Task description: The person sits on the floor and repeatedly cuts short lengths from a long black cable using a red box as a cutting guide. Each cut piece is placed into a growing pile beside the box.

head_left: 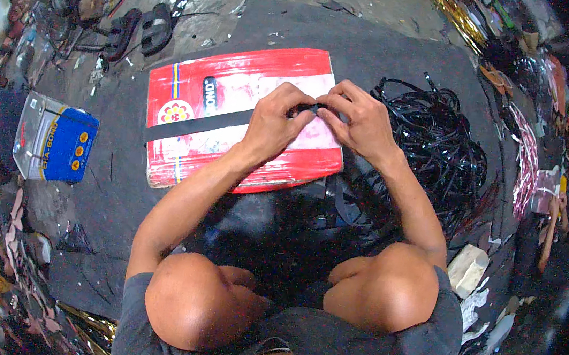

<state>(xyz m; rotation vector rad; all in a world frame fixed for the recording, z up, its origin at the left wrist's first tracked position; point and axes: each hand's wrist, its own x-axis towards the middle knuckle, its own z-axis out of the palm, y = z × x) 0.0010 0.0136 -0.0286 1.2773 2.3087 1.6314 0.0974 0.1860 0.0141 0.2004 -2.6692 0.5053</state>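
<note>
A flat red and white board (pixel 241 67), its printed surface scuffed, lies in front of my knees. Across it runs a wide black strip (pixel 199 124), from the left edge toward my hands. My left hand (pixel 279 115) pinches the strip near the board's right side. Close beside it, my right hand (pixel 361 122) pinches the same strip at its right end, thumb against fingers. The fingertips of both hands nearly meet. What exactly lies between the fingertips is partly hidden.
Right of the board lies a tangled heap of shiny black strips (pixel 435 145). A blue and clear container (pixel 67 142) stands at the left. Dark sandals (pixel 157 28) lie at the far left. A pale block (pixel 467 270) sits by my right knee. Another person's arm (pixel 548 239) shows at the far right.
</note>
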